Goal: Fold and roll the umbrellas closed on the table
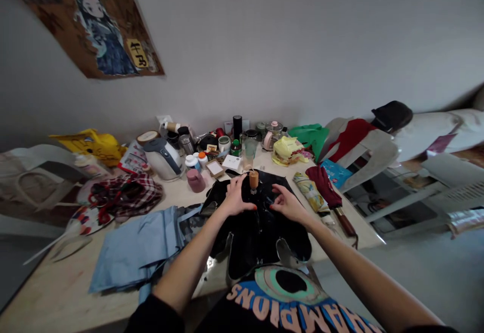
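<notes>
A black umbrella (245, 244) lies loosely collapsed on the table in front of me, its canopy spread in slack folds. Its short wooden handle (253, 179) points up and away from me, with a pale cord loop at the tip. My left hand (237, 196) rests on the left side of the canopy near the handle, thumb stretched apart from the fingers. On the other side, my right hand (285, 203) has its fingers curled and pinched at the black fabric. Part of the umbrella's frame is hidden in the dark folds.
Left of the umbrella lie a folded light-blue umbrella (139, 244) and plaid cloth (130, 191). A kettle (162, 159), a pink mug (195, 180), bottles and cups crowd the back. Two folded umbrellas, one patterned (310, 191) and one dark red (324, 186), lie at right.
</notes>
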`<move>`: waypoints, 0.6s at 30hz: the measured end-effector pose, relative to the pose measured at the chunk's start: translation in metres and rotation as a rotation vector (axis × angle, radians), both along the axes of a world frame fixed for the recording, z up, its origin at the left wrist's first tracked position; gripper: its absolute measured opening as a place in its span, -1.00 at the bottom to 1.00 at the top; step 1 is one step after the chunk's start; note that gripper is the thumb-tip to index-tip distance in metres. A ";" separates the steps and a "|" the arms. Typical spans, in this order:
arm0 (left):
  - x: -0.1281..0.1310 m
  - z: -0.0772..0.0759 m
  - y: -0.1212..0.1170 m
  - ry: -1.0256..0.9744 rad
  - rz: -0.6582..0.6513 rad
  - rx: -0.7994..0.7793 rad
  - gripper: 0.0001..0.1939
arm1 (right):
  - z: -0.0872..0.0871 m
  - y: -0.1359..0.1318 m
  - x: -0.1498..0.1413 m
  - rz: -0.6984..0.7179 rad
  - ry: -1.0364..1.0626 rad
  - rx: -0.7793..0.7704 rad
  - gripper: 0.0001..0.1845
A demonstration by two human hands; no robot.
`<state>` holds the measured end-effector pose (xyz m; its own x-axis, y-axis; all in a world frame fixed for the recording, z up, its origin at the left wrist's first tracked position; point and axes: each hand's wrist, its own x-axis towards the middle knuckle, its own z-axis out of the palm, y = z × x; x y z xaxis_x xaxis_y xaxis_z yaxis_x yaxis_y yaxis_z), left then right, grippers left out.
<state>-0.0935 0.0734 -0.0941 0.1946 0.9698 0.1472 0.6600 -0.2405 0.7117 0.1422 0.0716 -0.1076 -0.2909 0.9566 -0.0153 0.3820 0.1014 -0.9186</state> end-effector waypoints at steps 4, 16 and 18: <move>0.004 -0.014 -0.018 0.036 0.076 -0.007 0.24 | 0.005 0.018 -0.009 0.116 0.033 0.021 -0.10; 0.007 -0.019 -0.019 -0.100 0.145 -0.010 -0.59 | -0.003 0.049 -0.013 0.259 -0.052 0.146 -0.38; 0.010 -0.017 -0.021 -0.092 0.115 -0.009 -0.53 | -0.003 0.050 -0.012 0.270 -0.062 0.174 -0.42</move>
<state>-0.0836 0.0527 -0.1110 0.0685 0.9862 0.1506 0.6146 -0.1606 0.7723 0.1303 0.1215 -0.1110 -0.5384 0.8347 0.1161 0.3746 0.3604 -0.8543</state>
